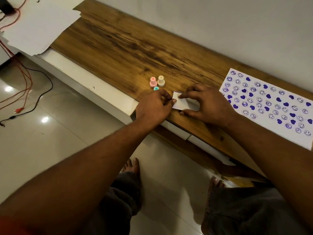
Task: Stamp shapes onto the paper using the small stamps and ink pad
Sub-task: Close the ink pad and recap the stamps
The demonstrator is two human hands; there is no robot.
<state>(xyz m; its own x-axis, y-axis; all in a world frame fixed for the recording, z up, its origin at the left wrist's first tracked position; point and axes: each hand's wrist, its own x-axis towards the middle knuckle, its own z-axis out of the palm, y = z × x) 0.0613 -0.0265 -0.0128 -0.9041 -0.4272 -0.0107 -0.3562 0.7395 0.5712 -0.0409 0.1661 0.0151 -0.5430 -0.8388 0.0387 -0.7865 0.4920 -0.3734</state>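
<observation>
Head view: paper [277, 94] covered w/ purple smileys & hearts.

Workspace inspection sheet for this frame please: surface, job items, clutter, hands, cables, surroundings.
Surface: wooden tabletop, white front edge.
Job's things: ink pad near front edge; pink stamp, cream stamp upright behind it; teal stamp partly hidden by left hand; paper at right, full of purple smileys and hearts.
Clutter: white sheets at far left.
Hands: left hand pinches the pad's left corner; right hand grips its right side.
Cables: red cables, black cable loose on floor.
Surroundings: tiled floor, plain wall, bare feet.
</observation>
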